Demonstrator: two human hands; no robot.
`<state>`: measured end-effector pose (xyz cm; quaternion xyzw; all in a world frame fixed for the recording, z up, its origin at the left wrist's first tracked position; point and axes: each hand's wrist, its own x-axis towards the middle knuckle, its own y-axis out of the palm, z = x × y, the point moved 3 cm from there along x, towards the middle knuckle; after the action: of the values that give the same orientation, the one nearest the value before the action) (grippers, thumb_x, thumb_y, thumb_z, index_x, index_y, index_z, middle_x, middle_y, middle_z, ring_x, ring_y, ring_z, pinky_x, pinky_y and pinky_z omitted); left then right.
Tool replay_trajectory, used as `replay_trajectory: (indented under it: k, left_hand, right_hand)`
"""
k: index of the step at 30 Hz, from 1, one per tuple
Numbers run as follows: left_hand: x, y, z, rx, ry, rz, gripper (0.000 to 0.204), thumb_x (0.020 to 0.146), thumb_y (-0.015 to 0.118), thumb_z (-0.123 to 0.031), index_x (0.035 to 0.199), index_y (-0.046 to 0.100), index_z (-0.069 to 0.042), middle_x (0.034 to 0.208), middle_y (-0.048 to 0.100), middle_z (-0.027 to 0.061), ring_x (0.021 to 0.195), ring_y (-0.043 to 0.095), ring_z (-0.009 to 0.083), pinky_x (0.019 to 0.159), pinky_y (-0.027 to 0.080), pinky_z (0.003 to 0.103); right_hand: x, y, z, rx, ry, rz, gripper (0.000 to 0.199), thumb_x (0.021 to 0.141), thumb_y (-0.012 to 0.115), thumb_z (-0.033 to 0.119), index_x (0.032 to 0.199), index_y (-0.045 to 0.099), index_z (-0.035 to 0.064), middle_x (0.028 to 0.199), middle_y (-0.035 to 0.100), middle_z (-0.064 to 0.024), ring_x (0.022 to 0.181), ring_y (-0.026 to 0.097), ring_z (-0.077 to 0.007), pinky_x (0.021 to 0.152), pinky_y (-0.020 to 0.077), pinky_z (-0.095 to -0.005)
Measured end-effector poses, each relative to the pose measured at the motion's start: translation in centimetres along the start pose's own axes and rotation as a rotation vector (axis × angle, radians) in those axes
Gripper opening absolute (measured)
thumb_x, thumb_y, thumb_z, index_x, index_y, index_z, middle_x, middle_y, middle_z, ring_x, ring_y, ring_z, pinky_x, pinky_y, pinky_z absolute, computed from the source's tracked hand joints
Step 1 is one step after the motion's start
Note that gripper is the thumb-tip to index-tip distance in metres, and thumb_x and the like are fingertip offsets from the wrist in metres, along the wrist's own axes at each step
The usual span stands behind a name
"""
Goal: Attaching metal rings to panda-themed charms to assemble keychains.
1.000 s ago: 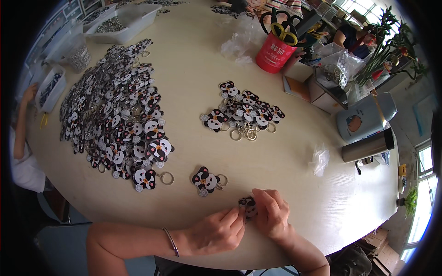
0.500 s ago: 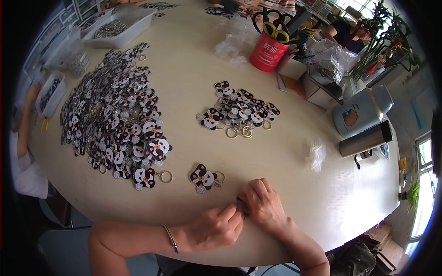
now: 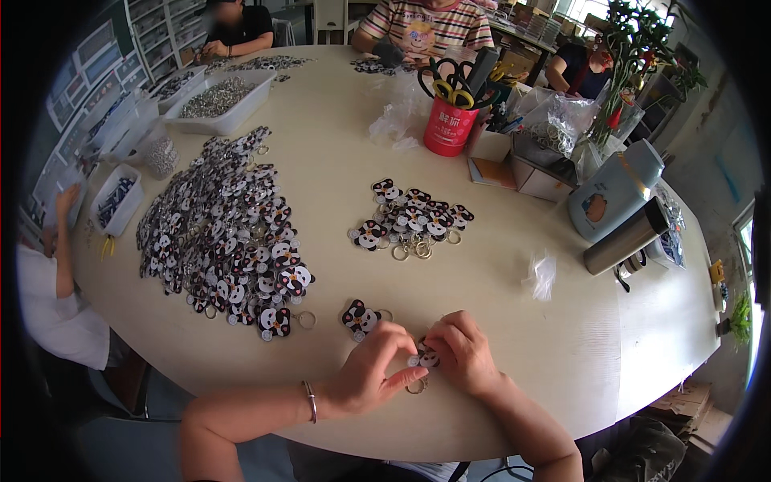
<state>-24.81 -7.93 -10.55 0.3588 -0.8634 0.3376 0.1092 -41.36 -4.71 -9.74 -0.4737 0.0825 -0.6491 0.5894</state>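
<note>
Near the front table edge, my right hand (image 3: 464, 347) pinches a panda keychain (image 3: 428, 358), its fingers covering part of it. A metal ring (image 3: 416, 386) hangs from the lower side of this keychain. My left hand (image 3: 371, 365) is just left of it, thumb and forefinger apart around the charm's small pale disc. Behind the left fingers lies a single black-and-white panda keychain (image 3: 359, 319), its ring partly hidden. Farther off is a small cluster of panda keychains (image 3: 418, 215) with rings toward me. A big heap of panda keychains (image 3: 229, 233) spreads over the table's left side.
A red cup of scissors (image 3: 450, 124) stands at the back, beside clear plastic (image 3: 399, 116). To the right are a blue jug (image 3: 614, 193) and a steel tumbler (image 3: 626, 237). White tubs (image 3: 229, 120) hold metal parts at back left. Other people sit around the table.
My left hand has opened from a pinch, its thumb and forefinger parting. The keychain between my hands now shows its face and ring. The view has tilted up, bringing people at the back into sight.
</note>
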Motion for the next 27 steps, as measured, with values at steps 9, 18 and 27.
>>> replay_trajectory:
  k: [9, 18, 27]
  left_hand:
    - [2.8, 4.1, -0.5, -1.262, -0.963, -0.141, 0.041, 0.103, 0.034, -0.041, 0.105, 0.058, -0.007, 0.092, 0.058, 0.0026, 0.091, 0.055, 0.0139, 0.077, 0.048, 0.034]
    - [8.4, 1.2, 2.7, -1.023, -0.876, -0.462, 0.044, 0.102, 0.032, -0.041, 0.101, 0.054, -0.003, 0.078, 0.059, 0.0059, 0.073, 0.062, 0.0177, 0.065, 0.055, 0.031]
    - [13.3, -6.0, 10.8, -0.270, -0.571, -0.542, 0.027, 0.097, 0.052, -0.025, 0.108, 0.058, -0.002, 0.096, 0.063, 0.0087, 0.090, 0.059, 0.0207, 0.083, 0.046, 0.035]
  right_hand:
    - [-0.6, -1.5, 2.0, -0.254, -0.201, -0.212, 0.030, 0.064, 0.072, 0.002, 0.092, 0.063, 0.0029, 0.093, 0.058, -0.0072, 0.078, 0.057, -0.0243, 0.065, 0.0468, -0.0348]
    - [-0.8, -2.9, 2.7, -0.268, -0.266, -0.179, 0.016, 0.067, 0.072, 0.003, 0.081, 0.063, 0.0057, 0.090, 0.054, -0.0073, 0.078, 0.056, -0.0232, 0.068, 0.0459, -0.0341]
    - [-1.3, -10.2, -8.2, -0.606, 0.371, -0.602, 0.009, 0.076, 0.068, 0.000, 0.082, 0.063, 0.0045, 0.086, 0.056, -0.0082, 0.081, 0.056, -0.0273, 0.069, 0.0462, -0.0394]
